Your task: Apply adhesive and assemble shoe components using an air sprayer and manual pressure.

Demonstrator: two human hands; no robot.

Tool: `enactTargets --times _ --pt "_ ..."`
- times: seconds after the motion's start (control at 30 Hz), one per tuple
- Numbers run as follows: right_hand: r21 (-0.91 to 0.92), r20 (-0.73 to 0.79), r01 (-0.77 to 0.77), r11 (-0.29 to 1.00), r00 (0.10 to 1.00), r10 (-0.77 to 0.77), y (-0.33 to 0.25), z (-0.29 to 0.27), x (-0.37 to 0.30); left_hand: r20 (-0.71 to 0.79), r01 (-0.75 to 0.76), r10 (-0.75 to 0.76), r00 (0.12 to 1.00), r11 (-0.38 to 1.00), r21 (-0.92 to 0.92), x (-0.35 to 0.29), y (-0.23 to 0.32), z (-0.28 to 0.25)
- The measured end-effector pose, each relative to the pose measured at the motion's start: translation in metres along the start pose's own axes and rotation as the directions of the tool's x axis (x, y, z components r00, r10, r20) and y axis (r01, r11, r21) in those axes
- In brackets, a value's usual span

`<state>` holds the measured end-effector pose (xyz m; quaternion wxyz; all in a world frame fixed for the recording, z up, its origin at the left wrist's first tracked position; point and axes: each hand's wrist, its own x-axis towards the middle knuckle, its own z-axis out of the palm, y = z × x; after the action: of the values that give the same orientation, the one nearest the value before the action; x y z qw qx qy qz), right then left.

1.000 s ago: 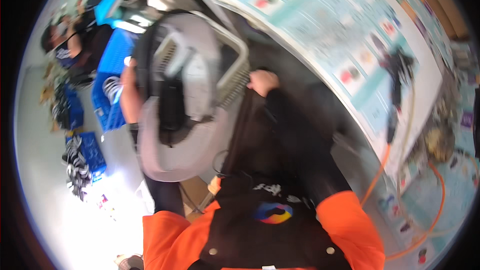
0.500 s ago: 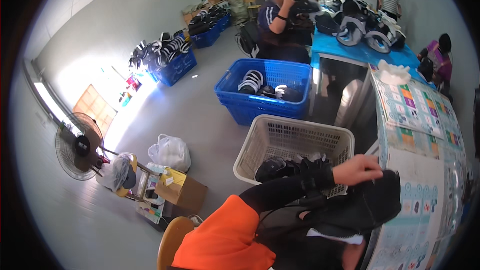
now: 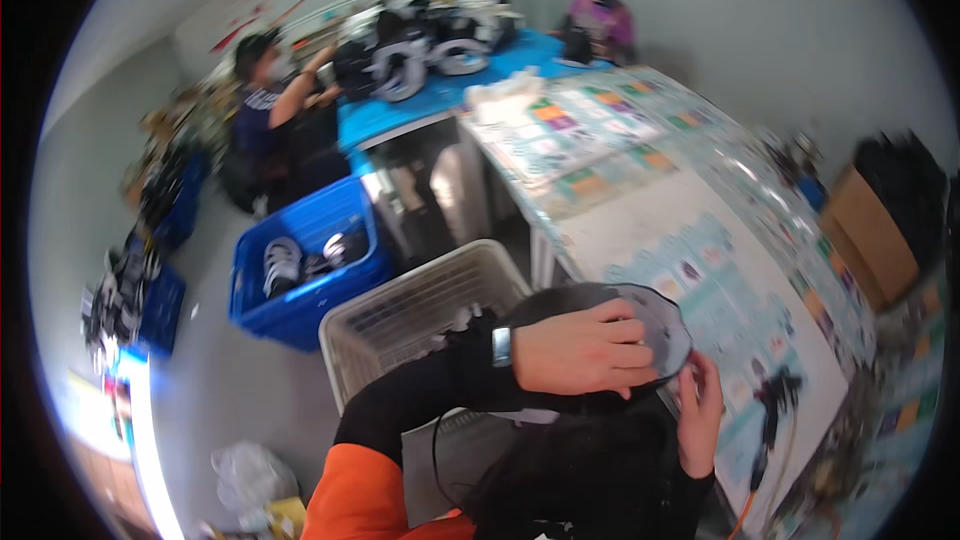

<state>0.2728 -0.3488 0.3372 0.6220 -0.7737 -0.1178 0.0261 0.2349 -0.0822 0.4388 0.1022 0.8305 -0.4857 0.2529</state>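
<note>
Right of centre, half-curled left hand [image 3: 575, 352] and loosely curled right hand [image 3: 702, 415] touch black-and-grey piece [image 3: 666, 328], hold unclear; uneven support could let it slip.

Left of the left hand [image 3: 585, 348] stands a basket [image 3: 400, 320], a crate [image 3: 275, 315] beyond it. Right of the right hand [image 3: 700, 415], a corded tool [image 3: 768, 430] lies on the worktable [image 3: 650, 210].

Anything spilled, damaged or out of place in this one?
Nothing plainly stands out: no spill shows. The blue crate and pale basket stand upright. The left hand lies over the black-and-grey piece, the right hand at its edge. Blur hides any fine damage.
</note>
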Motion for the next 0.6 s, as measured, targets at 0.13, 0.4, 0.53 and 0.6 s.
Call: enactTargets --times 0.13,0.4,0.53,0.6 --pt "0.047 -0.012 0.265 0.963 0.964 -0.264 -0.042 -0.046 -0.004 0.108 -0.259 0.255 0.961 0.966 0.025 0.067 0.000 0.014" --pt "-0.277 -0.345 0.129 0.952 0.912 -0.224 -0.028 -0.091 0.022 0.085 -0.375 0.369 0.926 0.923 0.082 0.134 -0.018 0.036" --pt "-0.174 -0.402 0.062 0.983 0.907 -0.128 -0.002 -0.092 0.015 0.003 -0.073 0.075 0.997 0.969 -0.236 0.120 -0.052 0.089" --pt "-0.368 -0.409 0.082 0.926 0.880 -0.241 0.011 -0.086 0.016 0.031 -0.012 0.024 0.999 0.946 -0.325 0.111 -0.064 0.109"
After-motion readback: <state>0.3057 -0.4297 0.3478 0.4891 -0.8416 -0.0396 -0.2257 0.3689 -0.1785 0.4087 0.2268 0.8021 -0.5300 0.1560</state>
